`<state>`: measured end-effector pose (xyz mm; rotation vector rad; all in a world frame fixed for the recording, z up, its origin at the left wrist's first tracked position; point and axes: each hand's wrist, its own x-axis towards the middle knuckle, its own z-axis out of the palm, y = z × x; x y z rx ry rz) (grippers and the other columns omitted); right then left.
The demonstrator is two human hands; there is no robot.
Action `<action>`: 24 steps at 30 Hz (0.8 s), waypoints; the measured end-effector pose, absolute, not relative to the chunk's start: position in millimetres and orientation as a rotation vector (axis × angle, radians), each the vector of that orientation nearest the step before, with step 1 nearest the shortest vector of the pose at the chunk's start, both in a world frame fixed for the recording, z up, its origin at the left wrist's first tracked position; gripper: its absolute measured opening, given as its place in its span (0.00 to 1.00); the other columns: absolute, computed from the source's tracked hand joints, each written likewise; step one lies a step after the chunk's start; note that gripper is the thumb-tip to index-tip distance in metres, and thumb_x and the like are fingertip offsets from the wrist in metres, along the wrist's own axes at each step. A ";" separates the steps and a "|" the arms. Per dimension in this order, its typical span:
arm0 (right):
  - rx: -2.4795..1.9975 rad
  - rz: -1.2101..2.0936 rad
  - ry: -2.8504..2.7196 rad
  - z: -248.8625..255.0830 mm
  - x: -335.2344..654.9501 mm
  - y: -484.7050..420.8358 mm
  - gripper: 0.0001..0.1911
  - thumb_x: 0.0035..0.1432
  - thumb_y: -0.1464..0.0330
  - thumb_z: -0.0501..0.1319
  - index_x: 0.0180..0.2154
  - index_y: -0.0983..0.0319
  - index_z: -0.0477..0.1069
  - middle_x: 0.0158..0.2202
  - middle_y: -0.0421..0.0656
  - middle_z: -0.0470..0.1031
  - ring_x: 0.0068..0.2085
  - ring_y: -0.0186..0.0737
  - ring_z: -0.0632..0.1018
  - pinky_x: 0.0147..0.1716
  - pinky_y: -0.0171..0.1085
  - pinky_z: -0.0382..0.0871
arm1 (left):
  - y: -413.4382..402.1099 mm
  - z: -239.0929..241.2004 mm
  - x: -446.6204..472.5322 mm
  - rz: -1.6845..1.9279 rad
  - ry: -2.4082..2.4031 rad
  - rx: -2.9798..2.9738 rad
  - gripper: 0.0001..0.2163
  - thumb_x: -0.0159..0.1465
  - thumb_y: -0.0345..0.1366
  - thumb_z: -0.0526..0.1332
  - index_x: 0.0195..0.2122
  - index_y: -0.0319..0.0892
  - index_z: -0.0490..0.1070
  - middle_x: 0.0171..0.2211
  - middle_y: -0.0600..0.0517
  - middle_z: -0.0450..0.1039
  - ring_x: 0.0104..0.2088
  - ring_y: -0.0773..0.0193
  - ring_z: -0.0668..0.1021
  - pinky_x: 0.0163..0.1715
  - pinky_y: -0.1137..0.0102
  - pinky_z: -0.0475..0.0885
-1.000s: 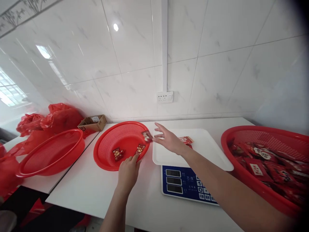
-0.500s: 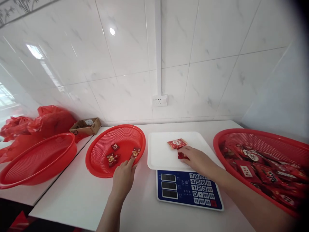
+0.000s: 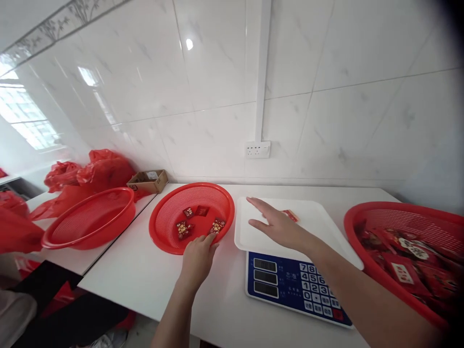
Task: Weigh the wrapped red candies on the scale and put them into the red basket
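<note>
My left hand (image 3: 197, 258) lies at the near rim of a round red mesh basket (image 3: 163, 238), its fingers curled together over the rim. Several small red packets (image 3: 183, 229) lie in that basket. My right hand (image 3: 279, 224) hovers over the white tray (image 3: 326, 227) of a weighing scale, fingers stretched out and spread, holding nothing. One red packet (image 3: 291, 215) lies on the tray just behind that hand, partly hidden by it.
The scale's blue keypad and display panel (image 3: 293, 285) faces me. A large red basket (image 3: 362, 212) full of red packets stands at the right. Another large red basket (image 3: 90, 222), a cardboard box (image 3: 148, 180) and red plastic bags (image 3: 101, 169) are at the left. A wall socket (image 3: 257, 149) sits above the counter.
My right hand reached down to a small packet on the tray, then swung left; one more packet now lies in the basket and the hand is open. My left hand stayed on the rim.
</note>
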<state>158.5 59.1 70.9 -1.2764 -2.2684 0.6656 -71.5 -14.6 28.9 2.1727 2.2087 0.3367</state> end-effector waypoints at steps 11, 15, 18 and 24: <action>-1.797 0.258 -2.436 28.1 227.0 94.9 0.24 0.62 0.73 0.45 0.57 0.59 0.66 0.57 0.46 0.68 0.54 0.46 0.71 0.50 0.42 0.65 | -15.7 29.0 -73.2 0.301 2.174 2.206 0.14 0.69 0.37 0.51 0.53 0.45 0.68 0.38 0.49 0.77 0.38 0.59 0.77 0.34 0.69 0.66; -1.784 0.270 -2.419 29.5 219.5 96.8 0.20 0.64 0.70 0.45 0.49 0.61 0.72 0.50 0.48 0.73 0.47 0.45 0.76 0.44 0.40 0.67 | -16.3 28.6 -73.8 0.311 2.173 2.200 0.14 0.69 0.37 0.52 0.53 0.45 0.68 0.36 0.50 0.76 0.37 0.59 0.77 0.32 0.69 0.65; -1.791 0.246 -2.379 28.9 211.1 99.2 0.20 0.63 0.64 0.49 0.52 0.65 0.68 0.57 0.53 0.64 0.55 0.52 0.68 0.49 0.44 0.63 | -16.3 28.5 -73.8 0.315 2.171 2.198 0.14 0.69 0.37 0.52 0.54 0.45 0.68 0.36 0.50 0.76 0.36 0.59 0.76 0.32 0.69 0.65; -1.710 0.320 -2.393 31.4 194.2 102.1 0.19 0.61 0.67 0.52 0.53 0.62 0.64 0.51 0.50 0.69 0.53 0.46 0.69 0.48 0.40 0.63 | -15.8 29.0 -73.9 0.290 2.178 2.212 0.14 0.69 0.36 0.52 0.53 0.44 0.68 0.35 0.50 0.76 0.36 0.59 0.76 0.32 0.69 0.65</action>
